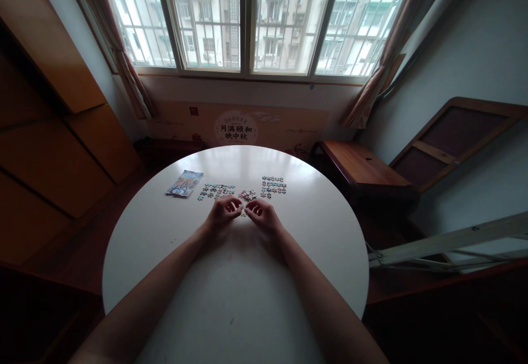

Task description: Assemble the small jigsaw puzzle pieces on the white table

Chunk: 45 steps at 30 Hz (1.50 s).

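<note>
My left hand [224,210] and my right hand [261,213] meet over the middle of a round white table [235,287]. Their fingertips pinch a small jigsaw puzzle piece [243,207] between them, partly covered by the fingers. Just beyond the hands lies a small heap of puzzle pieces [247,194]. Spread-out pieces [215,190] lie to the left of the heap, and more pieces in rows [274,186] are on its right. A colourful printed picture sheet [185,183] rests at the far left of the table.
Past the table, a long printed box [268,122] stands under the barred window [247,23]. A low wooden table [363,163] is at the right, near a leaning wooden frame [457,136]. Wooden cabinets [53,149] line the left side. Tiny dark specks [173,241] dot the tabletop.
</note>
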{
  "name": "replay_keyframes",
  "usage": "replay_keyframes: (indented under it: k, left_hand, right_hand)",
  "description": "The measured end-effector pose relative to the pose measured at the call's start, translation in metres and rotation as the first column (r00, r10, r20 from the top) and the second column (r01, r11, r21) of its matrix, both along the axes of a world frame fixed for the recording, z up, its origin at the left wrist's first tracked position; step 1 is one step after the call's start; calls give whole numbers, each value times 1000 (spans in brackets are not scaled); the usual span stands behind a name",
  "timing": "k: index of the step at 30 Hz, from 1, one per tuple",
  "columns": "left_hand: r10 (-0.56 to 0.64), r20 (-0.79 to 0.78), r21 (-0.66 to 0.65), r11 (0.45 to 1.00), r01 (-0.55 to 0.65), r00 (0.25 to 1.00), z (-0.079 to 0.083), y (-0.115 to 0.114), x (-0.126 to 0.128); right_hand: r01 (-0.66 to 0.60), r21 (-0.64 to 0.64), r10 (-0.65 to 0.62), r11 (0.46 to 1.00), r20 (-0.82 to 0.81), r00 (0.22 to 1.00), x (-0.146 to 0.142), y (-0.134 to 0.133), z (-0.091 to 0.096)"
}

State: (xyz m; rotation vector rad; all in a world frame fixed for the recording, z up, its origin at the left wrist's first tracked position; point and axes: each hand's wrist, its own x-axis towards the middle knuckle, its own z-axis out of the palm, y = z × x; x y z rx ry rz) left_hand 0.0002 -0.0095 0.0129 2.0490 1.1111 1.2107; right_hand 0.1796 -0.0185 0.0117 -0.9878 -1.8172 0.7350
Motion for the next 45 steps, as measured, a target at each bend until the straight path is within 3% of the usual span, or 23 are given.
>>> replay_keyframes:
  k: [8,24,45]
  left_hand:
    - [-22,-19,-8,1000,22,1000,2,-1,0]
    - [-40,1,-53,998,40,999,0,1,0]
    - [-67,-14,-100,993,65,998,-4,5,-2]
  right_hand:
    - [22,76,-25,997,38,999,1,0,3]
    - [2,-15,-2,1000,-11,1000,3,7,0]
    - [19,-18,-19,1000,17,1000,4,7,-1]
